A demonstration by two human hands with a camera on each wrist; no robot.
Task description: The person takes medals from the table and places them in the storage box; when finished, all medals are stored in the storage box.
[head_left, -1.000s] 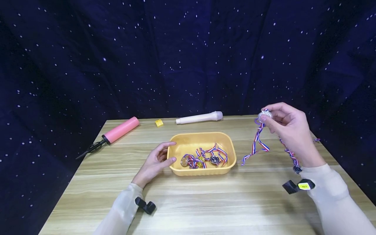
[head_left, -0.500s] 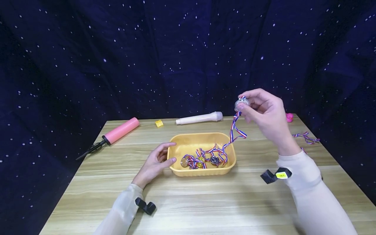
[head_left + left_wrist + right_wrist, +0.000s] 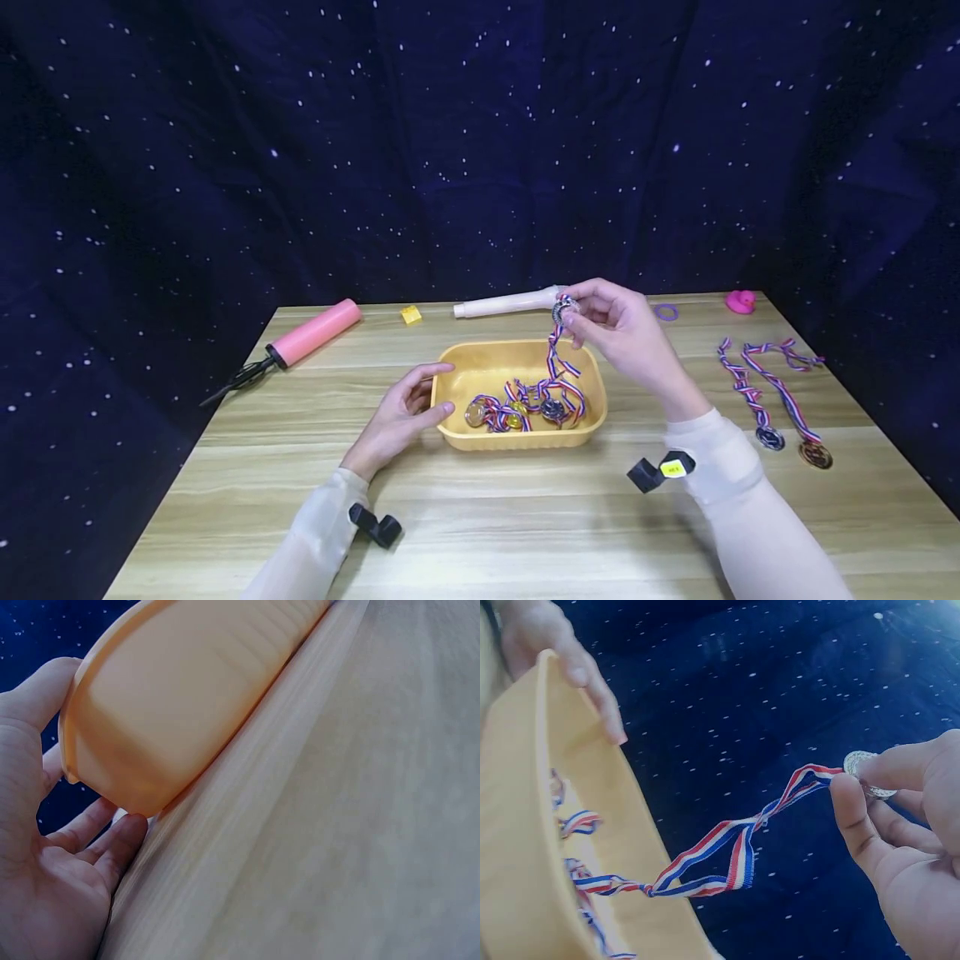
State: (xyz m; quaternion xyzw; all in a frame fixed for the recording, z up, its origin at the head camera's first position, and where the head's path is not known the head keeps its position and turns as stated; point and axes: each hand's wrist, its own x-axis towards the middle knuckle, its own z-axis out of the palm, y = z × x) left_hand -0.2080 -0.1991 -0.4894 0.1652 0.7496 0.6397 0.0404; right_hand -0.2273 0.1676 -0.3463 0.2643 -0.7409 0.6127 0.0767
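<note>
My right hand (image 3: pixel 624 337) pinches a silver medal (image 3: pixel 564 311) between thumb and fingers, above the right side of a yellow plastic basin (image 3: pixel 517 442). From the medal its red, white and blue ribbon (image 3: pixel 739 832) trails down into the basin. My left hand (image 3: pixel 397 417) holds the basin's left end, and in the left wrist view its fingers (image 3: pixel 124 844) touch the outer wall. Inside the basin lie a tangle of striped ribbons, a clear-looking bronze-toned medal (image 3: pixel 475 414), a gold medal (image 3: pixel 516 416) and a dark silver medal (image 3: pixel 553 410).
On the table's right lie a silver medal (image 3: pixel 770 438) and a bronze medal (image 3: pixel 815 455) with ribbons stretched away. Along the back are a pink duck (image 3: pixel 741 302), purple ring (image 3: pixel 666 312), white microphone-shaped stick (image 3: pixel 502 303) and yellow block (image 3: pixel 410 315). A pink hand pump (image 3: pixel 315 333) lies left.
My right hand has carried the silver medal leftward from the right of the table to over the basin, then lowered it. Its ribbon now reaches inside. My left hand keeps its hold.
</note>
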